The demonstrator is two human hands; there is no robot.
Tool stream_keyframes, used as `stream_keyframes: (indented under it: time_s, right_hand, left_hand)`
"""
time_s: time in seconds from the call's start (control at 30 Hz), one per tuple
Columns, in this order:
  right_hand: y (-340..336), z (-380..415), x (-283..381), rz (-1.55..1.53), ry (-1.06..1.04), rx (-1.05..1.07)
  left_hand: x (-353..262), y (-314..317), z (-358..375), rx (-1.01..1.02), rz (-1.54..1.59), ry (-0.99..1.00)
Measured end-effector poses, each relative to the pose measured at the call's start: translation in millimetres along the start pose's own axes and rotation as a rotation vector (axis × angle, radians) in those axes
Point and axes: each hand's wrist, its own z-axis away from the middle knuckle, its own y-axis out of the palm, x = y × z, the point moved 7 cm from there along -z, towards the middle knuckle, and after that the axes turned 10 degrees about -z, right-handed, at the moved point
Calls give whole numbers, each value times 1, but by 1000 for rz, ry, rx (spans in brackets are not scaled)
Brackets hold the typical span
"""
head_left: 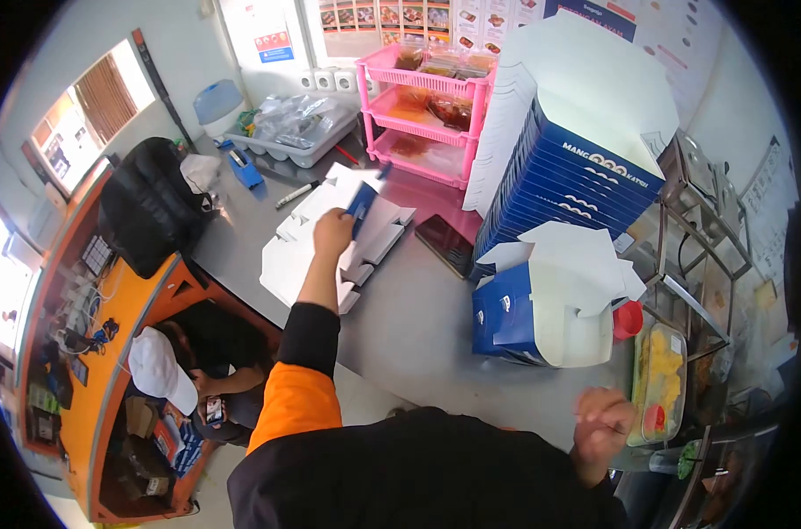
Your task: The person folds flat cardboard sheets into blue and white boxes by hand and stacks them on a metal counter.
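My left hand [333, 232] reaches out over a stack of flat white box blanks [296, 264] on the steel counter. Its fingers are closed on the blue-printed part of a flat cardboard box [362, 204] on top. My right hand [603, 428] is raised at the lower right, its fingers loosely bent and slightly apart, with nothing visible in them. It is nearest to a clear tub of yellow food [660, 379]. Beyond it, folded blue and white boxes [506, 317] stand nested on the counter with their flaps up.
A tall stack of blue boxes [563, 181] rises at the back right. Beside it are a phone [445, 244] and a pink tiered rack [418, 115] with food bags. A marker [296, 195], grey basket [308, 145] and black backpack [149, 207] lie left. A person in a white cap [161, 366] sits below.
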Motion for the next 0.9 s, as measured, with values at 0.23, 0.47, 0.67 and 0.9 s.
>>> stream_keyframes:
  time_s: [0.23,0.47,0.67,0.9]
  right_hand:
    - [125,-59,-74,164,124,763]
    - [190,-70,-112,411,-178,632]
    - [214,-44,-82,575,-226,963]
    - [169,-39,-29,-106,-515,735]
  left_hand:
    - [20,-112,69,-246,521,-158]
    - [-41,-166,201,-198,1334,59]
    - [-90,-195,249,259,1616,92]
    - [-88,-208,257,65,1724,3]
